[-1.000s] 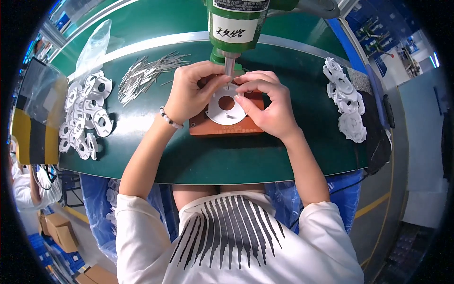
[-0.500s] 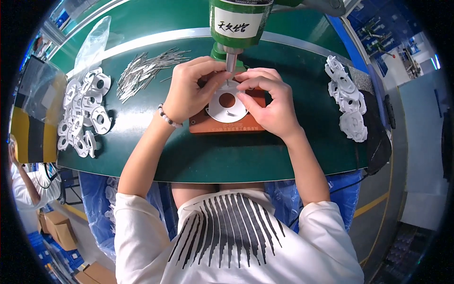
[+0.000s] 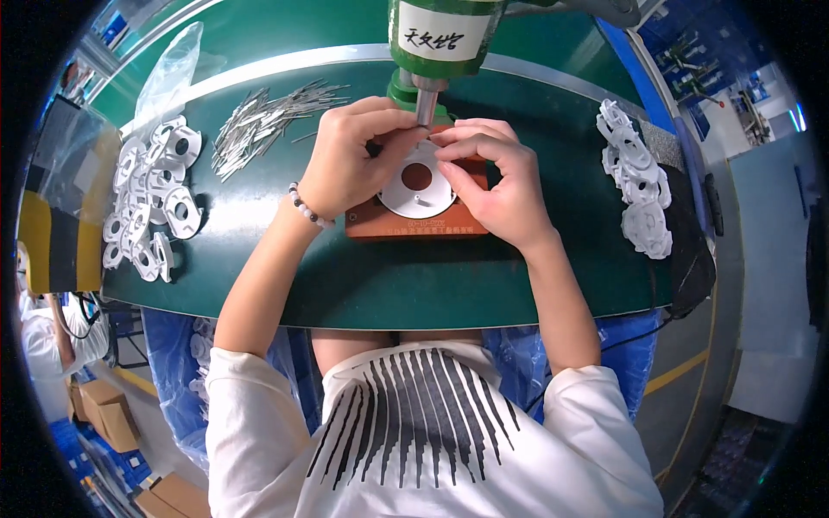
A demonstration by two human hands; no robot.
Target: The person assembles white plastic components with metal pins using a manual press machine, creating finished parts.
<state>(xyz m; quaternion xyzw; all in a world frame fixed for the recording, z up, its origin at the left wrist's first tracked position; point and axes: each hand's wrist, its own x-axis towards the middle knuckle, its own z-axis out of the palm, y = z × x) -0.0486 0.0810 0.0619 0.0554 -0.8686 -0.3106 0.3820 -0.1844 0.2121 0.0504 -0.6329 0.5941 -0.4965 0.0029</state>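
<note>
A white round plastic part (image 3: 400, 194) with a large centre hole and a small peg lies on an orange-brown fixture block (image 3: 414, 228). Above its far edge stands the metal ram (image 3: 427, 105) of a green press (image 3: 440, 56). My left hand (image 3: 356, 160), with a beaded bracelet, pinches thumb and forefinger together just below the ram. Whatever lies in that pinch is too small to make out. From the other side my right hand (image 3: 496, 177) is closed with bent fingers, its thumb and forefinger at the part's right edge. Both hands partly hide the part's far end.
Several thin metal pins (image 3: 259, 125) are heaped beyond my left hand. White plastic parts pile up at the left (image 3: 142, 198) and the right (image 3: 637, 177) of the green table (image 3: 345, 293). A clear plastic bag (image 3: 173, 73) lies at the back left. Another person's sleeve (image 3: 43, 345) shows at far left.
The view has shifted slightly. My left fingertips have drawn closer under the ram, and the thin pin seen below it before is now hidden. My right hand stays by the part.
</note>
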